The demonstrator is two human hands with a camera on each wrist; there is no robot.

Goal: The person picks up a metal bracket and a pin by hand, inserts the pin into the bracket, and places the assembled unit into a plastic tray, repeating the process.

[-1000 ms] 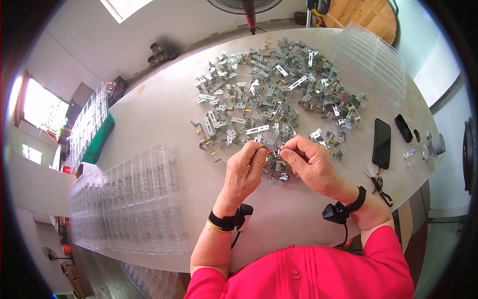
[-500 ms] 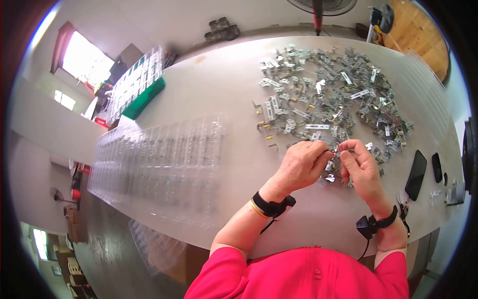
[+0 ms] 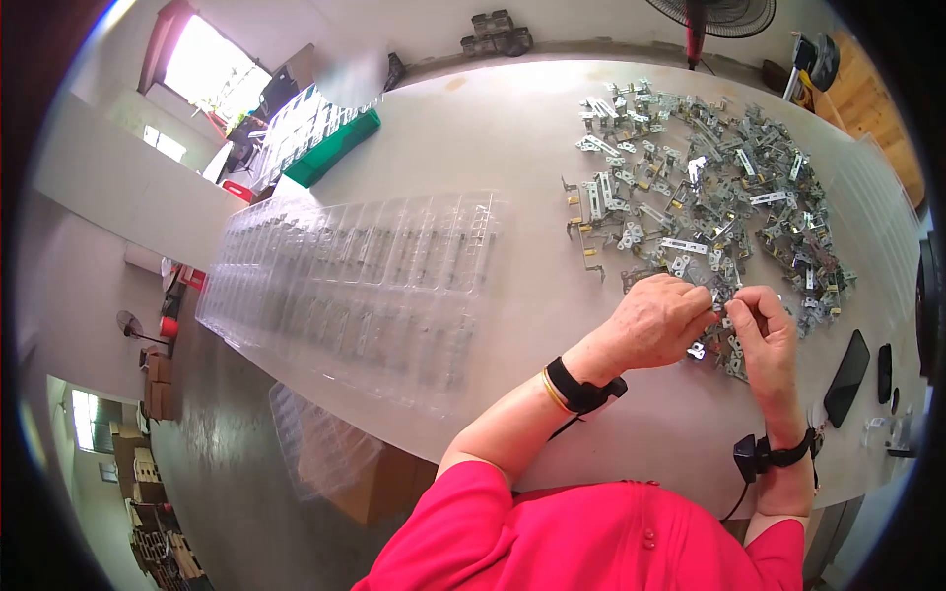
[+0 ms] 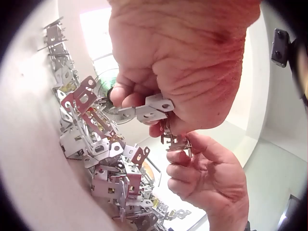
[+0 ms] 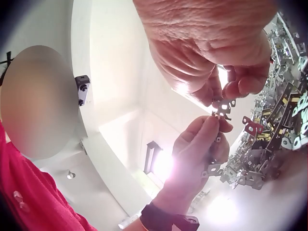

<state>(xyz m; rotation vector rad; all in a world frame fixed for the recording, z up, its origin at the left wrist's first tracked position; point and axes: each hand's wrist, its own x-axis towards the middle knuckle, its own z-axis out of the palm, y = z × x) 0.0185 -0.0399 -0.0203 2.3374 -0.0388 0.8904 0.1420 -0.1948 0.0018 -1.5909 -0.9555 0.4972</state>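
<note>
In the head view my left hand (image 3: 660, 320) and right hand (image 3: 769, 340) meet over the near edge of a heap of small metal brackets (image 3: 680, 245). The left hand's curled fingers grip a silvery bracket (image 4: 149, 109) with holes through its flat tabs, seen in the left wrist view. Between thumb and fingers, the right hand pinches a small metal piece (image 5: 224, 106) that meets the left fingertips. In the right wrist view a tab of the left hand's bracket (image 5: 211, 169) sticks out below its fingers. The fingers hide much of both pieces.
Clear plastic compartment trays (image 3: 355, 295) lie on the table to the left, with a green bin (image 3: 335, 148) behind them. Another clear tray (image 3: 877, 227) lies at the far right. A phone (image 3: 844, 379) and a small black object (image 3: 884, 370) lie near the right edge.
The head view has swung left, so table, heap and hands appear farther right. Both hands stay close together at the small parts, with slight shifts of the fingers.
</note>
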